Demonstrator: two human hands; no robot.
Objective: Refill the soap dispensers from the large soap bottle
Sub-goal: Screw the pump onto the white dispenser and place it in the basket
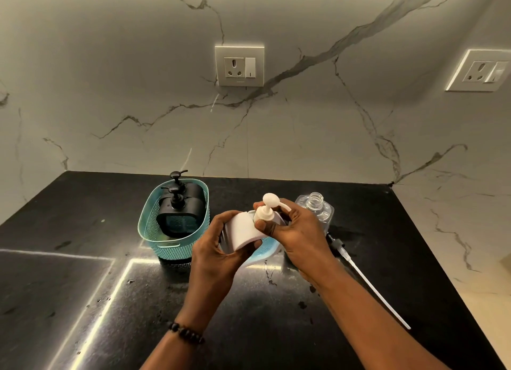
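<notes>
Two black dispensers [177, 203] sit in a teal basket [154, 231] on the table [83, 259]; the left hand [218, 248] grips a white dispenser [243, 231], the right hand [298, 231] pinches its pump [266, 207]; the uncapped clear soap bottle [318, 206] stands behind.

Bystanders around a black counter [83, 272]

A teal basket [177, 248] is sitting on the counter toward its back; a blue dish [262, 250] is lying just right of the basket. On the marble wall [138, 93] behind the counter, one socket [239, 66] is showing above the basket, another socket [482, 72] far to its right.
</notes>
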